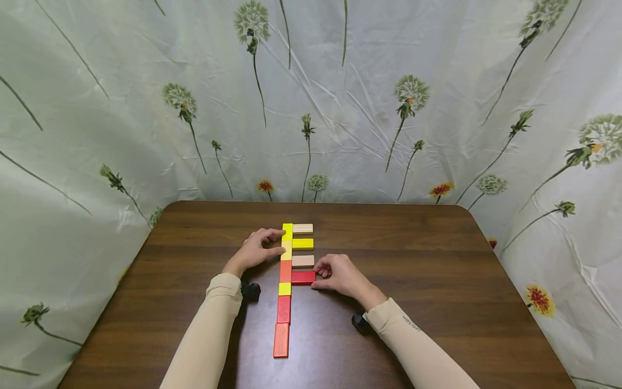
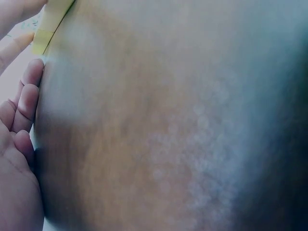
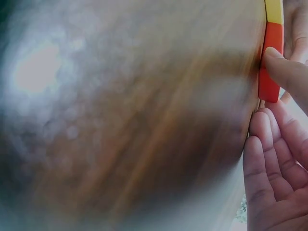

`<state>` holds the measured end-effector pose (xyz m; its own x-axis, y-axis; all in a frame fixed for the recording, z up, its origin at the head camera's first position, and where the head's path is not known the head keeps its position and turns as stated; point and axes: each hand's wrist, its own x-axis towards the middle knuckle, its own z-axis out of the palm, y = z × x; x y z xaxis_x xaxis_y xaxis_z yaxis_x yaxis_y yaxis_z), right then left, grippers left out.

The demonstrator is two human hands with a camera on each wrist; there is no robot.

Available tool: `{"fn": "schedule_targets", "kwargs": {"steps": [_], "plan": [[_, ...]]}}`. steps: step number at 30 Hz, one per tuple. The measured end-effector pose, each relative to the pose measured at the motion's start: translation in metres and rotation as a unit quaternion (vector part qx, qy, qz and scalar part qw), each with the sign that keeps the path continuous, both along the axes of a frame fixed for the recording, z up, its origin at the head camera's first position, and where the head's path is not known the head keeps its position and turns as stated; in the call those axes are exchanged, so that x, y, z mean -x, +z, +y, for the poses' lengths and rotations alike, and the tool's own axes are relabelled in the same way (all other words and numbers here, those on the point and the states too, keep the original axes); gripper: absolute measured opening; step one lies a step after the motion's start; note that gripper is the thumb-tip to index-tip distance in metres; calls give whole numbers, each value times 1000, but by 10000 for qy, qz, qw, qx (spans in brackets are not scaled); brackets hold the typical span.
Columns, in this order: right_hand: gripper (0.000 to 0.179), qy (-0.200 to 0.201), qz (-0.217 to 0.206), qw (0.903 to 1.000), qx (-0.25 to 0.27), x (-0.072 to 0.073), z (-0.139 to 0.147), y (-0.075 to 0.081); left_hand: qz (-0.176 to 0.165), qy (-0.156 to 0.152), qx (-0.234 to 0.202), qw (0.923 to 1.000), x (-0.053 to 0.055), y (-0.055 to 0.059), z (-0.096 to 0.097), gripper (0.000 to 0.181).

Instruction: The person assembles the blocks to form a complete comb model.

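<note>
Pinching a red block (image 1: pixel 303 277) at its right end, the right hand (image 1: pixel 340 275) grips something light, rigid, smooth; the left hand (image 1: pixel 255 251) touches the yellow column blocks (image 1: pixel 287 241) with loosely curled fingers.

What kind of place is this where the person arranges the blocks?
Probably a makeshift recording corner, not an ordinary room: a dark wooden table stands enclosed by wrinkled flower-printed sheets hung on three sides, and only coloured blocks lie on it.
</note>
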<state>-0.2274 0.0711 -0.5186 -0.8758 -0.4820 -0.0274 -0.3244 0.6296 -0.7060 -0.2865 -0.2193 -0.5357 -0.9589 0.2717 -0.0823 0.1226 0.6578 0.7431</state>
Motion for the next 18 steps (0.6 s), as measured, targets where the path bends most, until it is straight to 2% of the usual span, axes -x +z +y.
{"fn": "schedule_targets", "kwargs": {"steps": [11,18], "plan": [[35,-94,-146,9996,238,-1,5,-6,-179,108,-125,9997,-2,-3,0,56],[34,-266,-61,9985,478,-4,27,-12,-119,339,-547,9979,-6,-14,-1,55]]}}
